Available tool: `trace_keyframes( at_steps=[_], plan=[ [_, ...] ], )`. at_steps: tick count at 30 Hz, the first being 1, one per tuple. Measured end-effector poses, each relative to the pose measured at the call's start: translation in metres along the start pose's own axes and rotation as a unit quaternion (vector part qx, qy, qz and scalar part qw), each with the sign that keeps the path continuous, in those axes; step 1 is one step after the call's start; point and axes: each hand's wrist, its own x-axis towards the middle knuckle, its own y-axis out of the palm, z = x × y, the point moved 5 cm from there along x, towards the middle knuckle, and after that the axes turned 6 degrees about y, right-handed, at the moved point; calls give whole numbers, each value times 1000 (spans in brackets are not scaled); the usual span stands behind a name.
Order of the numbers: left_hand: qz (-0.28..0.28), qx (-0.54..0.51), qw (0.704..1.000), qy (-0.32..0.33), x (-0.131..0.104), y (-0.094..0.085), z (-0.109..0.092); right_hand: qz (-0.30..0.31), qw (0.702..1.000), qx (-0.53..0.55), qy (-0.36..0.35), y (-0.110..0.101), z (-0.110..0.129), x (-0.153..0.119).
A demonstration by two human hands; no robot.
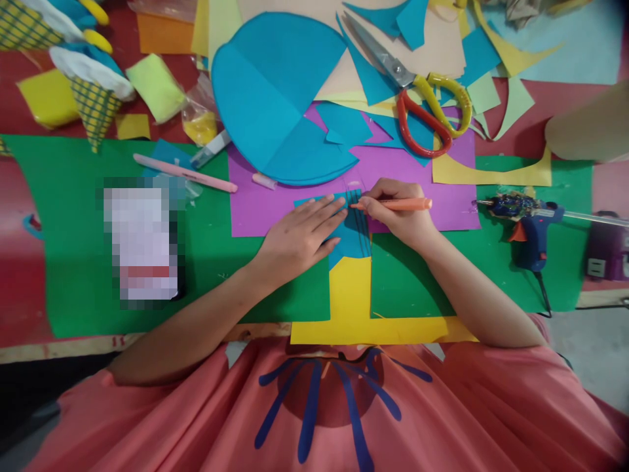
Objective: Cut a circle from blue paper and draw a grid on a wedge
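My left hand lies flat with its fingers spread on a small blue paper piece. Dark parallel lines run down the right part of that piece. My right hand is closed round an orange pen, whose tip touches the blue paper near the lines, just right of my left fingertips. Under the blue piece are a purple sheet and a yellow paper strip. Above my hands rests a large blue paper disc with a wedge-shaped gap on its right side.
Scissors with red and yellow handles lie on paper scraps at the top. A glue gun rests at the right on the green sheet. At the left are a pink pen and a blurred-out object.
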Motion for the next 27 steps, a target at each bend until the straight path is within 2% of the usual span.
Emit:
trace_keyframes(
  at_steps=[8, 14, 20, 27],
  plan=[
    [-9, 13, 1000, 4, -1, 0, -1, 35, 999, 24, -3, 1, 1, -1],
    [-7, 10, 1000, -5, 0, 1, 3, -21, 997, 64, 24, -3, -1, -5],
    [-5, -9, 1000, -24, -1, 3, 7, 9, 1000, 27, 13, 2, 1, -4],
    [-6, -13, 1000, -23, -1, 5, 8, 12, 1000, 1, 12, 2, 1, -3]
  ],
)
